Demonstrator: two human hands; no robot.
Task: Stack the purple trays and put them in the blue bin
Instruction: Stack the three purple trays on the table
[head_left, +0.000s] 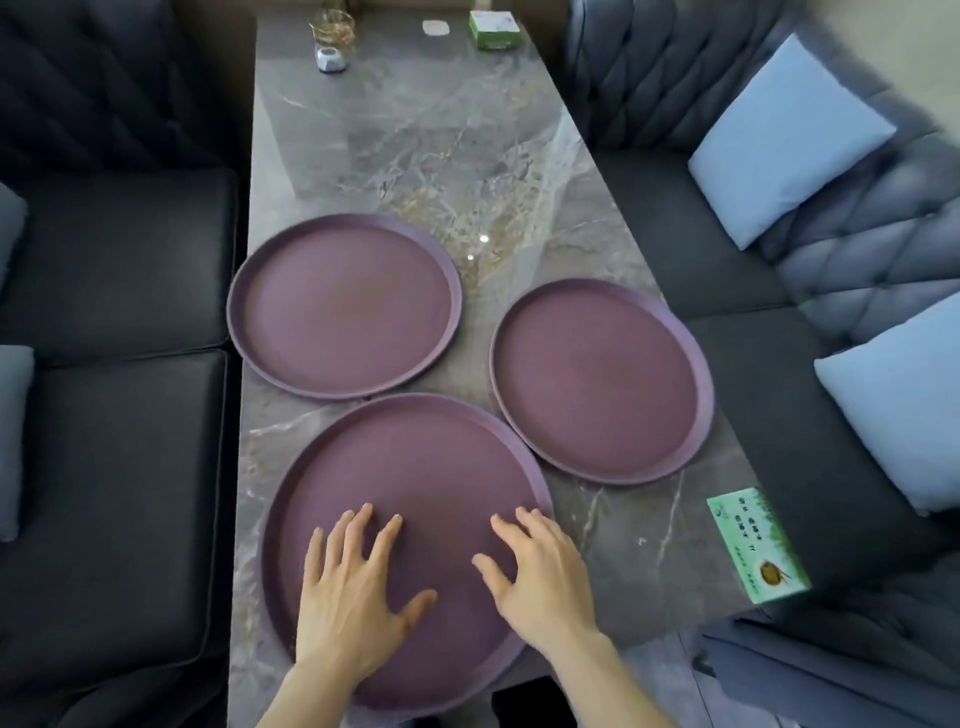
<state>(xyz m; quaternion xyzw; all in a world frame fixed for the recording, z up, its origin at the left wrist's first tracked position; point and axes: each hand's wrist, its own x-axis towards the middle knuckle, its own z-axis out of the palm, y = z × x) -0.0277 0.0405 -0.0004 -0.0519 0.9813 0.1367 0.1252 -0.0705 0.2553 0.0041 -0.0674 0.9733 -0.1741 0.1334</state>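
Note:
Three round purple trays lie flat and apart on the grey marble table (415, 135). The nearest tray (415, 457) is the largest in view and overhangs the table's near edge. A second tray (343, 306) lies at the far left, a third tray (597, 379) at the right. My left hand (353, 587) hovers over or rests on the nearest tray's left part, fingers spread. My right hand (540, 577) is over its right part, fingers apart too. Neither hand holds anything. No blue bin is in view.
A green card box (756, 545) sits at the table's right edge, near me. At the far end stand a glass holder (332, 26), a small white object (331, 58) and a green box (493, 28). Dark sofas with light blue cushions (784, 140) flank the table.

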